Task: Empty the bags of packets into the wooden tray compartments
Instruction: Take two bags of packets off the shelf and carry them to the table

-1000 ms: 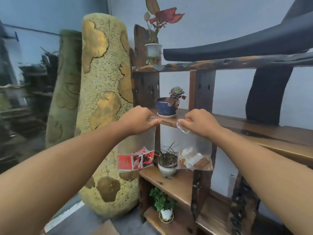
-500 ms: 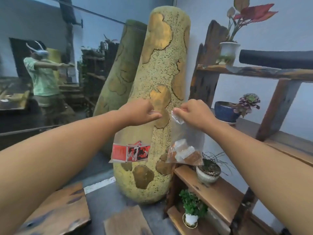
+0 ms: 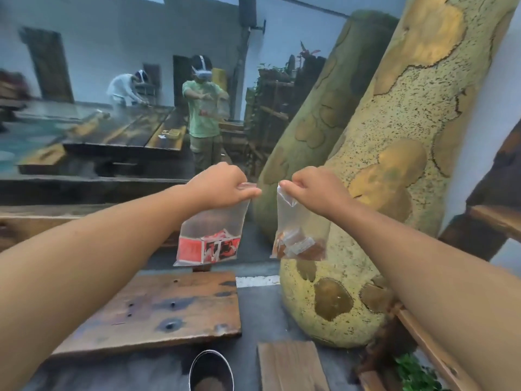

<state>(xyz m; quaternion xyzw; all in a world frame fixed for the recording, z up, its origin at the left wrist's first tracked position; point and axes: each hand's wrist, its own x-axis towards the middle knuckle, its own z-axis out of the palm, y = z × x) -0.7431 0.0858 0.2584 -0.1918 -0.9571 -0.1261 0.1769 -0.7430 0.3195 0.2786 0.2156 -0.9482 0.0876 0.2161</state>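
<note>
- Step in hand: transport. Each hand carries one clear bag in front of the body. By my judgement neither bag is emptied yet, since packets fill the bottom of both.
- Left hand: fingers curled, thumb and forefinger pinching the top edge of the left bag, which holds red packets.
- Right hand: fingers curled, pinching the upper corner of the right bag, which holds brown and white packets.
- Position: the two bags hang side by side, apart, in the air above a wooden slab and just before a large yellow vase.
- Orientation: each bag's long axis runs near vertical, mouth up at the pinch, load settled at the base.
- Wooden tray: none can be identified near the hands. A small box on the far table may be it, but this cannot be told.
- Next move, as judged: bring the bags over the tray, open one mouth, then tip that bag mouth-down above a single compartment.
</note>
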